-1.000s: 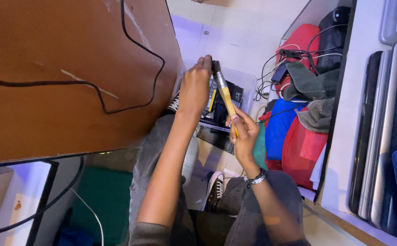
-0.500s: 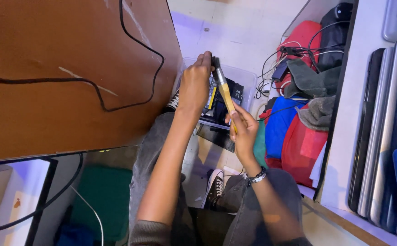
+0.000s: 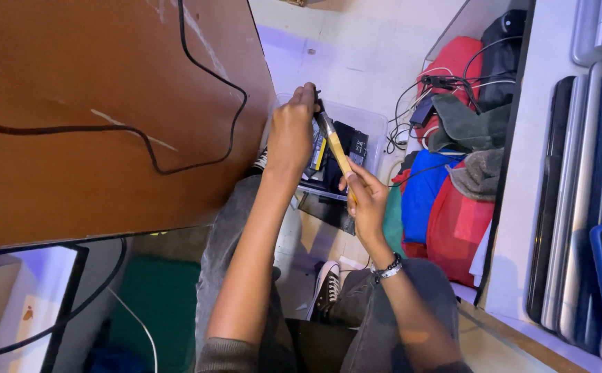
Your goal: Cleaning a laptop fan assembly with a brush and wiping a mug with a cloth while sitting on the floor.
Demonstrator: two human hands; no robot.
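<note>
Little has moved since the earlier frame: the right hand (image 3: 367,200) still pinches the yellow-handled tool (image 3: 335,148), its tip meeting a small dark part clamped in the left hand (image 3: 290,135) above. Steady wrists likely keep the tip seated.

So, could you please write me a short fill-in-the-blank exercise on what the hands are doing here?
1. The right hand holds a brush with a ____ handle.
2. A beaded ____ sits on the right wrist.
3. A black ____ snakes across the brown desk.
4. The left hand pinches a small dark part over a clear ____.

Missing: yellow; bracelet; cable; bin
</note>
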